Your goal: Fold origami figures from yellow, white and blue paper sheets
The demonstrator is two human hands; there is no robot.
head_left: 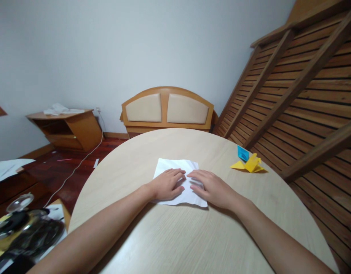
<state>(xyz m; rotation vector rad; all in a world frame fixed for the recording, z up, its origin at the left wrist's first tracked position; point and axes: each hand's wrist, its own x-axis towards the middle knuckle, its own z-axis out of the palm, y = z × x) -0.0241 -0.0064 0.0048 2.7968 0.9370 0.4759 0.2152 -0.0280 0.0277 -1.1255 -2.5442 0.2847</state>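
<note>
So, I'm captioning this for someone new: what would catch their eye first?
Probably the yellow paper bird, beside a blue folded paper near the right edge of the round table. Next, the white sheet mid-table, with the left hand and right hand over it. Beyond, at right, a large slatted wooden panel slants upward.
</note>
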